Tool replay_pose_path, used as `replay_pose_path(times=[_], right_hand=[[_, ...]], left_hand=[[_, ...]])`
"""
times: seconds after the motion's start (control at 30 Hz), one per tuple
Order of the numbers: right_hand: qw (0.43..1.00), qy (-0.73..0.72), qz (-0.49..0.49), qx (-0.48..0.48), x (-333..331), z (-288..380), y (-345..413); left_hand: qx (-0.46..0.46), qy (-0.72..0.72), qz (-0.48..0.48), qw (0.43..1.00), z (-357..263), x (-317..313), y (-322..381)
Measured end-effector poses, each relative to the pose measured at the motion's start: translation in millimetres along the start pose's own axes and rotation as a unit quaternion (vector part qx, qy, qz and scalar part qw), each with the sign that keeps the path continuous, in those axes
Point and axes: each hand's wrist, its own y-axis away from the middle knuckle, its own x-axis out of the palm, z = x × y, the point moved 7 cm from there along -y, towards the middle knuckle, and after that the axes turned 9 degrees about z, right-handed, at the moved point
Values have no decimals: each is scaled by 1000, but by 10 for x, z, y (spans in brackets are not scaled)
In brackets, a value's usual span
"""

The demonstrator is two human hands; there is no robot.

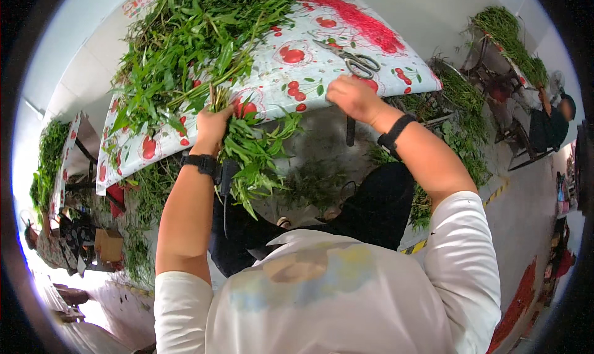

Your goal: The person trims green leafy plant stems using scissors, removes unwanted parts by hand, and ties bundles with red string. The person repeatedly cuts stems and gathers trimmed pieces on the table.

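Observation:
My left hand grips a bunch of leafy green stems at the table's near edge. Its cut ends point up past my fingers, and the leaves hang down over the edge toward my lap. With fingers curled, my right hand is above the near edge farther right. Blur hides whether anything thin is between those fingers. Just beyond it, metal scissors with dark handles lie on the fruit-print tablecloth, blades toward the upper left. A large heap of loose greens covers the table's left and far parts.
Pink-red strings lie spread at the table's far right. Cut greens are piled beside the table, with more plant scraps on the floor below. A person sits at another table on the right. At far left is a cardboard box.

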Motion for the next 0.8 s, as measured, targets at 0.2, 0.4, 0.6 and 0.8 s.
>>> replay_pose_path(times=[0.2,0.4,0.6,0.8], right_hand=[[946,182,-160,216,-1270,-1227,430],[843,258,1,473,-1312,-1844,779],[961,-223,-93,138,-495,-137,-402],[840,-535,-38,78,18,847,-1088]], left_hand=[[46,114,24,992,-73,62,89],[72,34,8,997,-130,-15,172],[120,156,40,980,-357,144,523],[182,254,89,946,-718,262,791]])
